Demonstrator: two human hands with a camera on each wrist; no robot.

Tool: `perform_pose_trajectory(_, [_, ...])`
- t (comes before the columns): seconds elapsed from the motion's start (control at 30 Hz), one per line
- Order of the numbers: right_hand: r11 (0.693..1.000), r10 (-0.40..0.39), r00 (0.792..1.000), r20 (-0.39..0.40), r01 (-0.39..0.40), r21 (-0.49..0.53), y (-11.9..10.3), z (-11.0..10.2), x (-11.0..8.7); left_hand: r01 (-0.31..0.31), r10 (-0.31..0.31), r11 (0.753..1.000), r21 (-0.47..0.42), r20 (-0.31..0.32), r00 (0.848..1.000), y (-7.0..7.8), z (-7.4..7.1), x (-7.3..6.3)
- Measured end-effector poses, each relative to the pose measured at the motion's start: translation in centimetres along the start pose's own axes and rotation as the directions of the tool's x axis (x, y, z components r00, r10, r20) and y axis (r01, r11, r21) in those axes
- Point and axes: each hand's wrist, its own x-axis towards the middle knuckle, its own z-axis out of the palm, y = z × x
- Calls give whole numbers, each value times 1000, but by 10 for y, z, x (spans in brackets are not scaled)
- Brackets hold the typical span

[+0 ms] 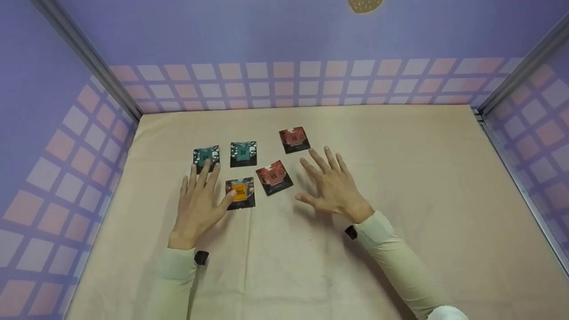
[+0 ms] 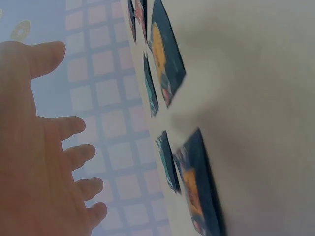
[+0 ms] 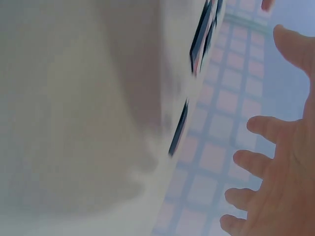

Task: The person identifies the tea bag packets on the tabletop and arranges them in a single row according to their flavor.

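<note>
Probably light and slick, the orange packet point(image 1: 244, 194) between left hand point(image 1: 198, 208) and right hand point(image 1: 334, 188) suits an edge pinch; fingers spread, both hold nothing; teal packets point(image 1: 243, 152) lie beyond it, red packets point(image 1: 274, 178) rightward.

This looks like a booth: purple check-printed panels point(image 1: 231, 35) and metal posts point(image 1: 83, 49) beyond the hands point(image 1: 198, 209) point(image 1: 336, 191), a cloth-covered table point(image 1: 400, 151) beneath.

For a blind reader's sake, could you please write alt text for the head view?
A person's left hand and right hand hover, fingers spread, above a pale cloth. The left hand partly covers one teal packet and an orange packet; another teal packet and two red packets lie to its right.
</note>
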Motion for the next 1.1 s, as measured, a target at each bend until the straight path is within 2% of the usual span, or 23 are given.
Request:
perform_pose_trajectory(0.33, [996, -86, 995, 49, 84, 41, -45, 27, 33, 54, -54, 999, 6, 54, 997, -30, 2, -10])
perform_pose_trajectory(0.57, [989, -108, 984, 139, 92, 114, -75, 45, 53, 105, -102, 994, -22, 112, 988, -44, 3, -14])
perform_pose_trajectory(0.77, [980, -165, 960, 228, 134, 146, -100, 52, 67, 126, -118, 991, -41, 165, 979, -46, 4, -17])
perform_pose_trajectory(1.1, [977, -210, 937, 279, 190, 98, -137, 60, 80, 73, -67, 997, -24, 191, 979, -41, 8, -19])
